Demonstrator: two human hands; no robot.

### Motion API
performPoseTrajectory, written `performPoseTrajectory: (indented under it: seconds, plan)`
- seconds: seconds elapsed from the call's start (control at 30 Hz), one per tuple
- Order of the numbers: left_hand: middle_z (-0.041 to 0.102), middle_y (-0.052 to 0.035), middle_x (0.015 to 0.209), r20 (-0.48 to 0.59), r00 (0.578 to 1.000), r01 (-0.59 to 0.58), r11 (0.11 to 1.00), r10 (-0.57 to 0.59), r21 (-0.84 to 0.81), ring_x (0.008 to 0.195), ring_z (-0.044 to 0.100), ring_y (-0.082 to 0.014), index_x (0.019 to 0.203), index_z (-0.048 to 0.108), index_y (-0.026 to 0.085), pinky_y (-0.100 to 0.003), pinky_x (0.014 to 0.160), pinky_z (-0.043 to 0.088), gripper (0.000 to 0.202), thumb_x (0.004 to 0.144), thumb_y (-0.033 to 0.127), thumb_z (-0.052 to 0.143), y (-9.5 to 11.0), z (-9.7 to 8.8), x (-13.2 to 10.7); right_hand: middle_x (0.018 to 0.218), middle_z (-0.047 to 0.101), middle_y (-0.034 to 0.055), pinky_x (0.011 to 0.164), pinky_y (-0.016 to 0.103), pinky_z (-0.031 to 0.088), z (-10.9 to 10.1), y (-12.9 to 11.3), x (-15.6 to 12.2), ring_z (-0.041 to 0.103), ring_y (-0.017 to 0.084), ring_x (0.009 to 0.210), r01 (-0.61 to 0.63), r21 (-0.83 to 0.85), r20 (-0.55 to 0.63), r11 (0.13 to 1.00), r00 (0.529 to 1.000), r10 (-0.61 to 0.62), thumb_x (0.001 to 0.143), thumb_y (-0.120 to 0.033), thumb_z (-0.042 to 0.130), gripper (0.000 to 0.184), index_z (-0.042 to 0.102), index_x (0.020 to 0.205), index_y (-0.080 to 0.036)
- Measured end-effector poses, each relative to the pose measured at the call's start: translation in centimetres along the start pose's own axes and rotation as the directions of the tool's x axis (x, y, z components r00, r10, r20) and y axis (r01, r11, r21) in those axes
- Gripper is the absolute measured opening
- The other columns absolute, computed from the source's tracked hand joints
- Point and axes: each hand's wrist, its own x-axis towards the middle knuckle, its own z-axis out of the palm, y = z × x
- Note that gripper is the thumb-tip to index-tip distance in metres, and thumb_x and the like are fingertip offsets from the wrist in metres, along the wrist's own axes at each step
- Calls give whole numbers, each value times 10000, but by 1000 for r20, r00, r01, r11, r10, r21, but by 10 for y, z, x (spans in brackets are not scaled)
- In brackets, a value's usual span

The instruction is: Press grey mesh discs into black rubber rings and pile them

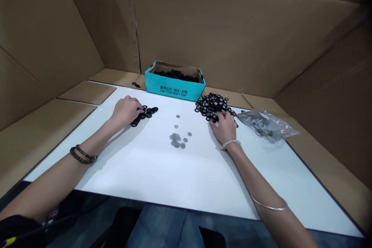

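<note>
At the left, my left hand (128,109) is closed, its fingertips bent down at the edge of a small cluster of black rings (149,113). What lies between those fingertips is hidden. My right hand (225,127) rests at the near edge of a larger heap of black rings (212,102), many with grey discs in them. Its thumb stands apart from the fingers, which touch the heap. Between the hands, a loose group of thin grey discs (176,139) lies on the white tabletop (162,174), with a few single ones spread around it.
A turquoise cardboard box (174,89) holding many black rings stands at the back. A clear plastic bag (267,126) with grey contents lies at the right. A few stray rings (135,85) sit behind the left hand. Cardboard walls (232,35) enclose the table's back and sides.
</note>
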Motion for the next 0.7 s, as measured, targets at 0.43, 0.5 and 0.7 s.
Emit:
performPoseTrajectory:
  seconds: [0.43,0.5,0.7]
  plan:
    - [671,-60,734,61,981,155,552,-185,-819,646,531,-171,758,689,159,-268,595,369,284,727,435,631,41,-1,-11,878,628,83,796,338,465,-15,-47,-23,555,188,869,386,519,223,763,800,-557,852,-102,509,139,644,851,-134]
    - [640,-41,676,151,973,207,385,-172,-899,613,503,-148,729,688,155,-252,561,347,281,684,432,682,52,2,-15,858,633,74,781,328,471,-18,-48,-20,566,181,847,375,492,246,786,806,-539,838,-76,515,138,638,820,-136]
    - [592,-16,649,344,930,346,-7,-129,-938,520,461,-93,731,687,140,-244,542,371,276,645,398,734,68,12,-25,735,622,102,696,376,494,-45,-62,-61,567,228,767,559,251,177,790,776,-605,883,-144,496,220,656,732,-126]
